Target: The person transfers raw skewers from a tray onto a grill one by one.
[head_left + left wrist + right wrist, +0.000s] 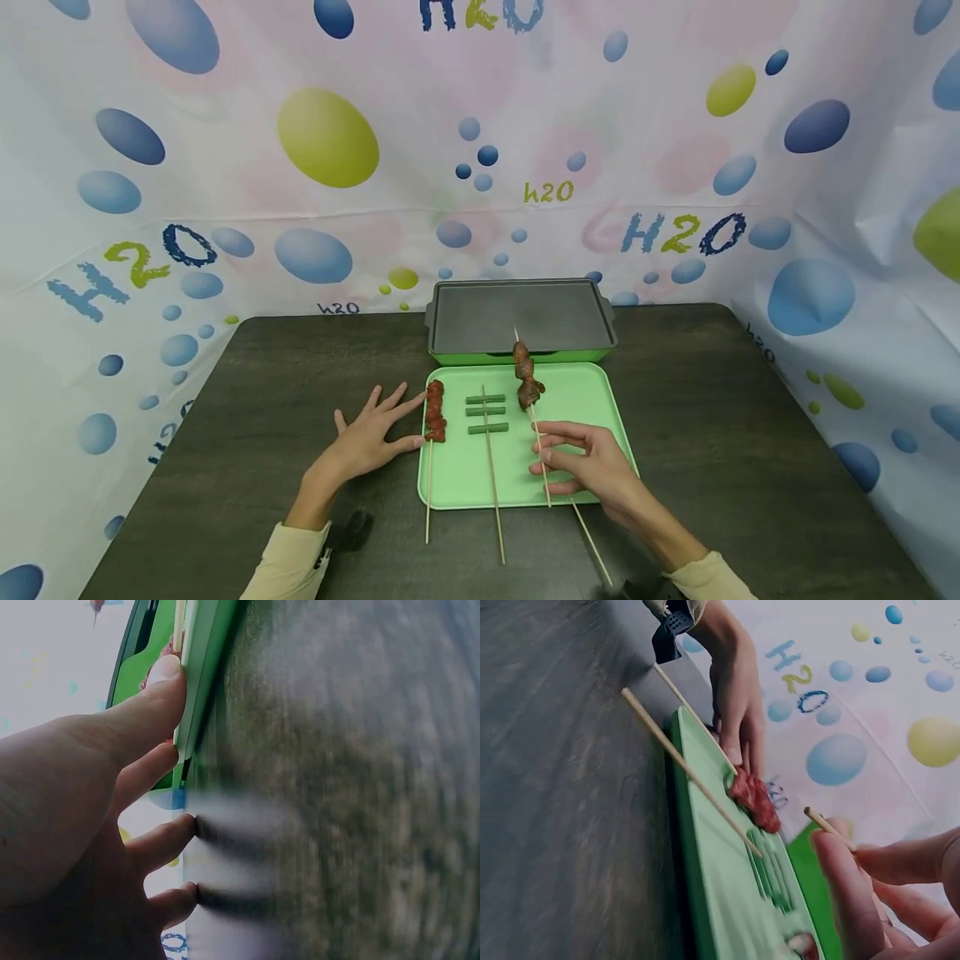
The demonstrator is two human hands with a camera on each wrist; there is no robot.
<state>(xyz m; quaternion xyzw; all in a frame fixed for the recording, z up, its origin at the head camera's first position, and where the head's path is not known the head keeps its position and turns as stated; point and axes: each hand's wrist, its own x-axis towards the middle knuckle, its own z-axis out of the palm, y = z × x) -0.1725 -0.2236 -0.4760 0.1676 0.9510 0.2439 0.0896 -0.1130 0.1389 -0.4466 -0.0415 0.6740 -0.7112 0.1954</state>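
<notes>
My right hand (pixel 588 462) pinches the bare end of a skewer of dark browned meat chunks (pixel 527 375), lifted tip-away above the light green tray (pixel 555 429). In the right wrist view the stick's end (pixel 826 825) shows between thumb and finger. My left hand (pixel 367 437) lies with spread fingers at the tray's left edge, thumb and index tips by the rim. Beside those tips is a skewer of red meat (pixel 435 412). Mid-tray lies a skewer with three green stalk pieces (pixel 486 411). Another stick (pixel 592 546) juts out below my right hand, which hides its upper part.
Behind the tray stands a green electric griddle with a dark flat plate (pixel 521 317), close to the tray's far edge. The skewer sticks overhang the tray's near edge onto the dark wooden table (pixel 720 433). A dotted curtain (pixel 420 108) hangs around the table's back and sides.
</notes>
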